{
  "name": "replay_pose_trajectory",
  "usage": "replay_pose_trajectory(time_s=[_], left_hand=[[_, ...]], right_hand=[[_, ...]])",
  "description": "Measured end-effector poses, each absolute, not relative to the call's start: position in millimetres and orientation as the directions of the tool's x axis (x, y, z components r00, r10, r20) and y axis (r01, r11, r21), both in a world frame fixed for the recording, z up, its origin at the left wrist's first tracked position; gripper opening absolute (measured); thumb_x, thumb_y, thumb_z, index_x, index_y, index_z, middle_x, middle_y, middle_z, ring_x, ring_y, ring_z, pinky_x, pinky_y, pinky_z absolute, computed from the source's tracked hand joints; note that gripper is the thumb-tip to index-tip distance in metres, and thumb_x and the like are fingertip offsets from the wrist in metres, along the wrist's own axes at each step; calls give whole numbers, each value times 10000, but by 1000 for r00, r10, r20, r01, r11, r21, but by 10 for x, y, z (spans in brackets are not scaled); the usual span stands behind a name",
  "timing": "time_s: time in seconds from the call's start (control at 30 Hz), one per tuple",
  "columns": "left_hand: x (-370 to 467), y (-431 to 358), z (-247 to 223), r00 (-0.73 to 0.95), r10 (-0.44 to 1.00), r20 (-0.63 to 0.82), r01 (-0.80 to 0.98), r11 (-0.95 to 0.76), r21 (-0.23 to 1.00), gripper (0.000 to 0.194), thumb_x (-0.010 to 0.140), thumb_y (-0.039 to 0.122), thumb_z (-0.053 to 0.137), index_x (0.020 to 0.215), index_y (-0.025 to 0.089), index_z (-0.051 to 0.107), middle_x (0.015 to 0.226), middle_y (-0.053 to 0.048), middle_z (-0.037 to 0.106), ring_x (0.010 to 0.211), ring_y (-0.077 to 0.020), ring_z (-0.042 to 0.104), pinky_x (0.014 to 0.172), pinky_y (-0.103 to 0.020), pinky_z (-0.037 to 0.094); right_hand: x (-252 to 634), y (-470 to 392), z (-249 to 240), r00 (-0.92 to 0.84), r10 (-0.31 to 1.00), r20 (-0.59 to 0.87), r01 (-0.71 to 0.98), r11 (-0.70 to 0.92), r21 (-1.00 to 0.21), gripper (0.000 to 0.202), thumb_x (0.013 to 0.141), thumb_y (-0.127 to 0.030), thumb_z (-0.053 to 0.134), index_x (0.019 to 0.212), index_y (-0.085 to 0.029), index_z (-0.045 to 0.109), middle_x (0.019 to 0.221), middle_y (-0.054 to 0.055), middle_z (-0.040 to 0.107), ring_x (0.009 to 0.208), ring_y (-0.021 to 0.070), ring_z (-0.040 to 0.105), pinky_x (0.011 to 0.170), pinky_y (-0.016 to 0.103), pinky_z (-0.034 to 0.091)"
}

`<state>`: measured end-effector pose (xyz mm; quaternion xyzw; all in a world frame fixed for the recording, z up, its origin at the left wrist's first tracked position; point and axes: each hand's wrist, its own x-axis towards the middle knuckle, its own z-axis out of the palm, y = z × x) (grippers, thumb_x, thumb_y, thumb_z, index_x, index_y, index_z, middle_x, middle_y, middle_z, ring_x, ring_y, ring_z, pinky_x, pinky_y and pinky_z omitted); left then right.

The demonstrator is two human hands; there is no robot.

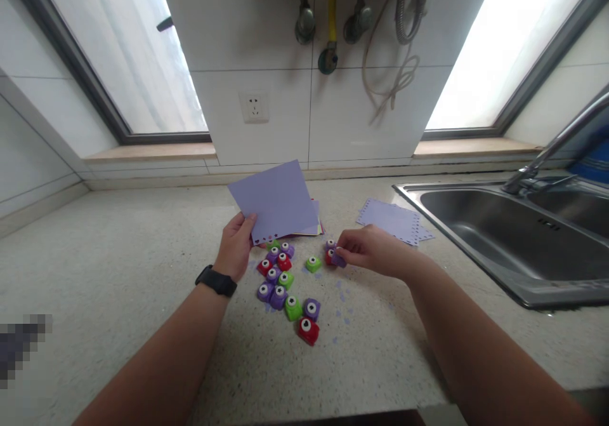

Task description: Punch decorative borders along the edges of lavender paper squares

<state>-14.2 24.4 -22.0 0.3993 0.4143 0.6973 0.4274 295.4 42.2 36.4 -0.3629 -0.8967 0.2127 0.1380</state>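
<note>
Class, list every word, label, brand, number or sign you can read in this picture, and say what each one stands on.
No readable words, labels, brands or numbers.
Punches: small dark shapes on white discs, some star-like; no letters can be made out.
Raised purple sheet: cut holes along its lower edge, no writing visible.
Wall socket: slots only; any print is too small to read.
</note>
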Motion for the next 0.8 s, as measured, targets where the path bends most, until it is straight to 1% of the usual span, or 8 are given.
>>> replay_pose_trajectory(time_s=[0.1,0.23,0.33,0.43,0.53,0.63,0.7,0.8], left_hand=[[-158,252,-230,-315,929,193,-257,-279,925,379,841,417,787,1135,182,746,942,-42,775,579,-130,652,405,-214,479],[-164,251,-223,-313,929,198,-273,-288,918,353,839,405,792,1101,173,746,933,-40,772,552,-114,620,387,-203,462],[-162,249,-220,-315,928,201,-274,-291,917,357,836,409,796,1098,172,750,949,-48,781,589,-128,649,400,-203,466],[-162,246,-229,-318,928,194,-260,-282,924,370,831,415,801,1106,172,758,955,-55,786,623,-150,679,410,-210,478],[-168,250,-246,-315,926,208,-266,-296,917,371,837,411,802,1111,164,762,968,-59,785,649,-152,687,429,-208,495],[-180,263,-265,-315,924,216,-272,-306,912,383,842,407,799,1133,161,757,974,-56,782,656,-148,687,440,-203,504],[-188,271,-274,-317,924,215,-268,-304,914,390,843,406,797,1143,160,753,959,-49,779,627,-141,673,427,-202,498],[-192,273,-274,-312,925,216,-259,-302,917,386,846,402,792,1144,159,751,925,-40,771,584,-131,651,407,-204,492]], right_hand=[[2914,375,400,-778,623,79,543,730,-415,181,991,-313,623,941,-241,781,810,28,796,656,172,681,646,318,468],[2887,374,376,-821,554,138,477,799,-365,155,972,-278,660,1007,-259,810,916,52,787,787,204,699,724,339,482],[2881,396,329,-823,551,135,490,810,-323,153,971,-276,663,1004,-251,810,938,67,760,826,216,692,755,352,494],[2855,412,266,-799,584,141,536,799,-274,150,969,-276,662,1003,-237,803,942,72,734,816,211,674,753,352,498],[2819,414,218,-761,624,178,568,773,-282,142,970,-259,656,1004,-227,790,934,72,710,812,205,655,754,347,504],[2812,396,227,-758,621,198,559,776,-291,154,972,-310,665,1054,-230,769,981,79,692,909,229,654,834,369,526],[2825,373,258,-766,609,205,547,785,-290,240,948,-378,701,1135,-234,748,1072,94,683,1014,259,643,937,417,527],[2843,336,289,-783,597,174,530,787,-318,495,889,-475,766,1331,-269,678,1355,129,605,1246,319,576,1099,497,469]])
